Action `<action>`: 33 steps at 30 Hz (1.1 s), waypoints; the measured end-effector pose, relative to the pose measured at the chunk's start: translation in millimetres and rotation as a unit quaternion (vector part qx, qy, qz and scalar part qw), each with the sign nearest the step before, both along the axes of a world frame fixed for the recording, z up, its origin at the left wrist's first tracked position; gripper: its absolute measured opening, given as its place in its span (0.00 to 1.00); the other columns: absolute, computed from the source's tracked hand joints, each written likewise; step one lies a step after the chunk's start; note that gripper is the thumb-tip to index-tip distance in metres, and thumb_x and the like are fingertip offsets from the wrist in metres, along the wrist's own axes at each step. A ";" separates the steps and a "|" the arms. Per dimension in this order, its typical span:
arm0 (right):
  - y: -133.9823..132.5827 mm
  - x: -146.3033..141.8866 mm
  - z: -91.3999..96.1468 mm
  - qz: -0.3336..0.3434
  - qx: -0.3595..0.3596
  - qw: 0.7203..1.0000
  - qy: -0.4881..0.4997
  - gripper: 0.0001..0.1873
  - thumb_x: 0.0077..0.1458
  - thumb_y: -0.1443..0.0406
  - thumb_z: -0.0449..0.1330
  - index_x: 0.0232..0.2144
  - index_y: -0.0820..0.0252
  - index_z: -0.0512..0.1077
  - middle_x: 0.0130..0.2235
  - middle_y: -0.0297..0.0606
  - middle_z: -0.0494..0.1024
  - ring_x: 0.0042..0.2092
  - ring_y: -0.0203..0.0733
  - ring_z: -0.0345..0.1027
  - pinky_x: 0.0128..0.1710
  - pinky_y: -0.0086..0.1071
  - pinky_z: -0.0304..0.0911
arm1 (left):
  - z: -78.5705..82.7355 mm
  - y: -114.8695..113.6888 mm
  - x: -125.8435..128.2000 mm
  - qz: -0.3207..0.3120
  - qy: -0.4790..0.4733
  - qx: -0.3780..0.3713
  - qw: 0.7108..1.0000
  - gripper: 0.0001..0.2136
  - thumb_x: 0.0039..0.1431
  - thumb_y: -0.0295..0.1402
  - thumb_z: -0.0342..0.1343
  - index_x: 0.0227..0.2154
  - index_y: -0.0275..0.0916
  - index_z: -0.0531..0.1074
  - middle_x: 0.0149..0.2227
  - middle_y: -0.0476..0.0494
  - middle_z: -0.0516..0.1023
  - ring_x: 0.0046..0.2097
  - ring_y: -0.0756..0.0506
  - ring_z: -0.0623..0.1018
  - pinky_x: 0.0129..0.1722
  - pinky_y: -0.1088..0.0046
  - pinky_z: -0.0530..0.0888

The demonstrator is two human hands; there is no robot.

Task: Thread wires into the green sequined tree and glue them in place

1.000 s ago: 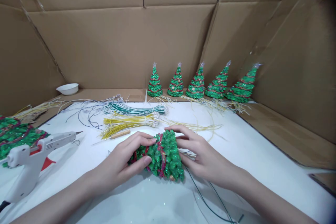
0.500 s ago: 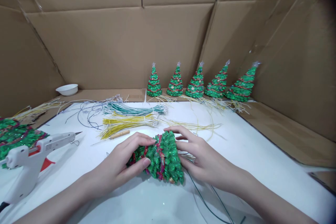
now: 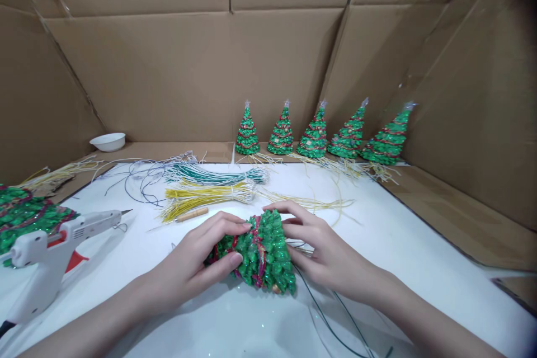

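Observation:
A small green Christmas tree ornament [image 3: 272, 257] with a red glittery garland lies on its side at the front middle of the table. Wrapped round its narrower end is my left hand [image 3: 212, 249], thumb in front and fingers over the top. My right hand [image 3: 312, 243] is at the wide base, with its index finger on the upper rim and the other fingers bent against the underside. Thin wires show among those fingers, and dark green wires [image 3: 323, 313] trail from the base toward the front edge. The inside of the base is hidden from me.
At left stands a white glue gun [image 3: 46, 257] before another green tree [image 3: 33, 215]. Beyond my hands lie yellow wires [image 3: 205, 197], green wires [image 3: 213, 174] and a wooden-handled awl [image 3: 191, 215]. Several trees [image 3: 314, 134] line the cardboard wall; a white bowl [image 3: 108, 142] sits back left.
The view has shifted very slightly. Both hands keep nearly the same hold on the tree, with only small movement of my right fingers at its base.

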State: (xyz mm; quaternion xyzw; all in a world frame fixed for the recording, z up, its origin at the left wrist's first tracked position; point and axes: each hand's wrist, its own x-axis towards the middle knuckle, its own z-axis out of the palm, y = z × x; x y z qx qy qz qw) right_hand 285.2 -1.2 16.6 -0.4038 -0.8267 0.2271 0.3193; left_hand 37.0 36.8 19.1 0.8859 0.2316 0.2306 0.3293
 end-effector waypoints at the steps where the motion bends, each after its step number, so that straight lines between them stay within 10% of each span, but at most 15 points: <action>1: 0.0 0.1 0.2 0.000 -0.001 1.000 0.001 0.12 0.59 0.72 0.52 0.38 0.58 0.75 0.52 0.44 0.66 0.50 0.43 0.66 0.50 0.39 0.66 | -0.1 -0.1 -0.2 0.000 0.000 0.000 1.000 0.12 0.66 0.30 0.48 0.52 0.45 0.62 0.52 0.44 0.67 0.53 0.45 0.69 0.53 0.69 0.67; 33: 0.3 0.6 0.6 -0.001 -0.007 1.000 0.000 0.12 0.58 0.72 0.53 0.37 0.57 0.75 0.51 0.43 0.66 0.49 0.43 0.67 0.49 0.39 0.67 | 0.2 0.2 0.3 0.005 0.005 -0.003 1.000 0.12 0.66 0.31 0.47 0.52 0.46 0.62 0.53 0.44 0.67 0.54 0.45 0.68 0.53 0.68 0.67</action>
